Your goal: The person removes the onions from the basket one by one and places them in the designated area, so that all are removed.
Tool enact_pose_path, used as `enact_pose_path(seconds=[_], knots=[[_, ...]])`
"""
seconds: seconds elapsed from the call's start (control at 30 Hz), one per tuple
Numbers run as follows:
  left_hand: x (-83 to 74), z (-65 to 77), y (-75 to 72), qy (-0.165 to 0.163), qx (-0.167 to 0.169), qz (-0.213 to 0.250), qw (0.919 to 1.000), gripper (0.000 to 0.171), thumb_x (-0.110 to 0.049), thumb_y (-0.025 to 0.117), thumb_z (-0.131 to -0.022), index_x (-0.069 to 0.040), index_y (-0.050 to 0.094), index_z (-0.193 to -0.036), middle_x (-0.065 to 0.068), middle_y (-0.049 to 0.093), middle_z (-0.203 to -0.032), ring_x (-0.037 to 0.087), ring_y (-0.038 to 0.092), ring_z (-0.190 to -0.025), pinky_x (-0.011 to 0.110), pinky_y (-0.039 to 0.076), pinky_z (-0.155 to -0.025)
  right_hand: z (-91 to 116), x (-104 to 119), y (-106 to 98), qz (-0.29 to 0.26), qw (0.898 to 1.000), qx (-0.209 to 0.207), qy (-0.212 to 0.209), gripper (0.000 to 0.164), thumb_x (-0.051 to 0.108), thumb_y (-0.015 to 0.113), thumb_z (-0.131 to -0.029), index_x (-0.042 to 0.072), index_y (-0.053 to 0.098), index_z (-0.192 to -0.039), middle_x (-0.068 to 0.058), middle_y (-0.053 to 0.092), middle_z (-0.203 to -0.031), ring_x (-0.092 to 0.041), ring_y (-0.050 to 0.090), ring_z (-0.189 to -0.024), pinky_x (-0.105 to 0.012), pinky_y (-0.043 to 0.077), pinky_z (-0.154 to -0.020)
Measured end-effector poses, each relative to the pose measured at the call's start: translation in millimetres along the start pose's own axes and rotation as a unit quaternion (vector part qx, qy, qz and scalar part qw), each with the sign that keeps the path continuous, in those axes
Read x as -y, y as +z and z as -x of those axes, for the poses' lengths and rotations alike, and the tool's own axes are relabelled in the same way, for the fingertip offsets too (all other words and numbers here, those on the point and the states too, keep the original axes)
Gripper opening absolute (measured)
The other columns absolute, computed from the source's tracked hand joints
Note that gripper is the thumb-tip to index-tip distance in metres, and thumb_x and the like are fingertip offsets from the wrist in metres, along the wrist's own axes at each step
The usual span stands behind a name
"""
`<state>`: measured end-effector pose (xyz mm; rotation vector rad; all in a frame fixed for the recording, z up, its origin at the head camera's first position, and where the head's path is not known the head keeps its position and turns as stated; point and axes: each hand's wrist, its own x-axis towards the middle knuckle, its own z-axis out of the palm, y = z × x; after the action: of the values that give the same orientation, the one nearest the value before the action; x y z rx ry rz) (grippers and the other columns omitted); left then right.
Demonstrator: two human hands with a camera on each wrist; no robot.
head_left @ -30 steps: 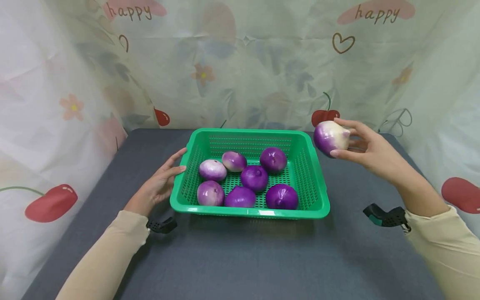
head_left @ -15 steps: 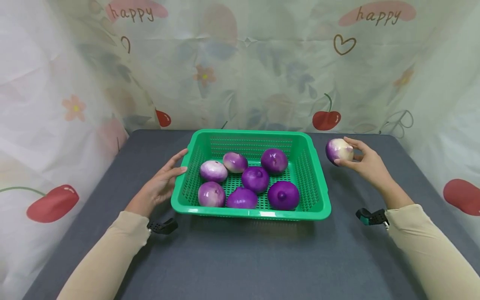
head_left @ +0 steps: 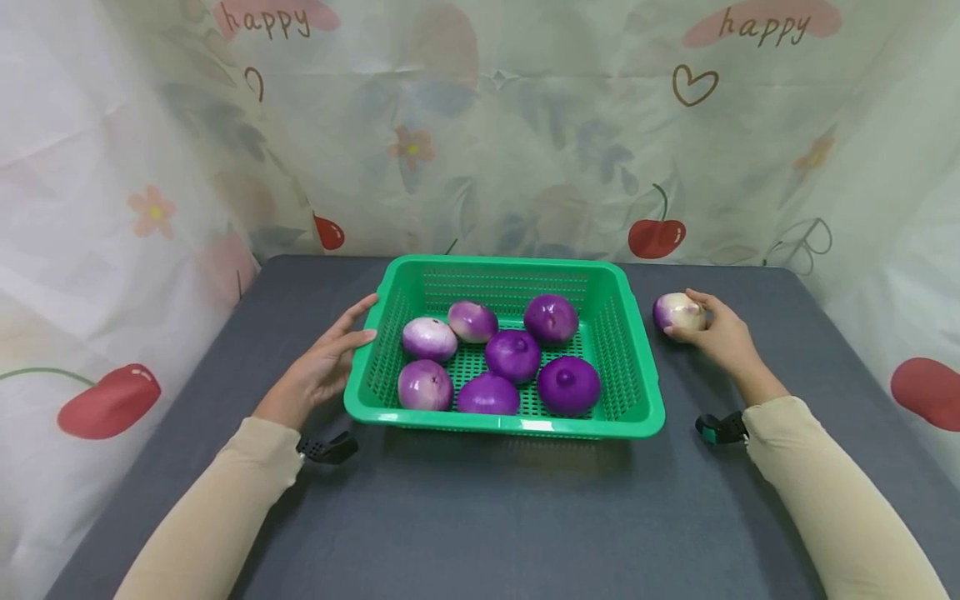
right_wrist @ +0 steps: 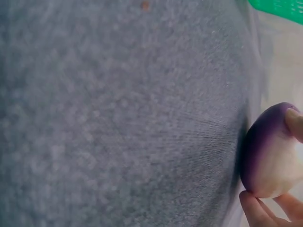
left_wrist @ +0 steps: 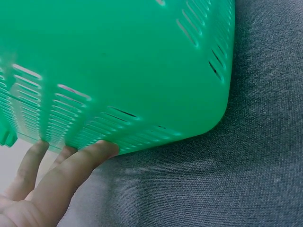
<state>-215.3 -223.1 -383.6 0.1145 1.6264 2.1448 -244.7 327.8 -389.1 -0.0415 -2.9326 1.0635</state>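
Observation:
My right hand point(head_left: 726, 337) holds a purple-and-white onion point(head_left: 678, 312) between thumb and fingers, to the right of the green basket point(head_left: 647, 392). In the right wrist view the onion point(right_wrist: 270, 151) lies against the grey cloth, a thumb on one side and fingertips on the other. My left hand point(head_left: 318, 371) touches the basket's left side with fairly straight fingers. In the left wrist view its fingertips point(left_wrist: 102, 149) rest against the slotted wall point(left_wrist: 137, 85). Several onions lie inside the basket, some deep purple point(head_left: 568, 386), some paler point(head_left: 429, 339).
Grey cloth point(head_left: 480, 508) covers the table. Printed curtains point(head_left: 495, 167) enclose the back and both sides. Black straps with small devices sit at the left wrist point(head_left: 328, 448) and right wrist point(head_left: 722, 427).
My right hand has lowered the onion from beside the basket's back right corner to the tabletop, slightly further right. My left hand stays at the basket.

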Motion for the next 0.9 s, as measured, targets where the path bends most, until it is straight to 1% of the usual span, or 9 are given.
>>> enact_pose_path(seconds=[0.13,0.37,0.7,0.9], knots=[[0.4,-1.0,-1.2,-0.001,0.001,-0.003,1.0000,0.061,-0.011,0.043,-0.103,-0.038,0.018,-0.153,0.007,0.037,-0.137,0.019,0.061,-0.111,0.044,0.055,-0.085,-4.7,-3.2,1.7,0.004,1.000,0.002,0.007,0.082,0.034,0.070,-0.088,0.002,0.028,-0.151,-0.030,0.029,-0.151,-0.051,0.028,-0.136,-0.065,0.026,-0.106],[1.6,-2.2,-3.2,0.002,0.001,-0.010,0.9999,0.062,-0.012,0.044,-0.103,-0.038,0.017,-0.153,0.006,0.036,-0.138,0.019,0.061,-0.111,0.043,0.054,-0.086,-8.1,-2.9,2.9,0.002,1.000,0.005,0.003,0.083,0.034,0.069,-0.089,-0.001,0.025,-0.151,-0.031,0.030,-0.150,-0.050,0.028,-0.136,-0.064,0.026,-0.107],[1.2,-1.0,-2.3,0.000,-0.001,-0.008,1.0000,0.061,-0.013,0.045,-0.103,-0.038,0.018,-0.152,0.006,0.037,-0.136,0.019,0.061,-0.111,0.043,0.055,-0.085,-8.3,-1.6,2.9,0.001,1.000,0.015,0.015,0.084,0.036,0.066,-0.091,-0.001,0.022,-0.152,-0.032,0.029,-0.149,-0.050,0.029,-0.135,-0.065,0.027,-0.106],[1.3,-0.9,-1.9,0.000,-0.003,-0.008,1.0000,0.061,-0.013,0.045,-0.103,-0.038,0.019,-0.152,0.006,0.037,-0.136,0.019,0.061,-0.110,0.043,0.055,-0.085,-9.6,-2.1,2.7,0.006,1.000,0.015,0.014,0.085,0.037,0.065,-0.091,-0.001,0.021,-0.152,-0.033,0.028,-0.149,-0.050,0.029,-0.135,-0.064,0.027,-0.106]])
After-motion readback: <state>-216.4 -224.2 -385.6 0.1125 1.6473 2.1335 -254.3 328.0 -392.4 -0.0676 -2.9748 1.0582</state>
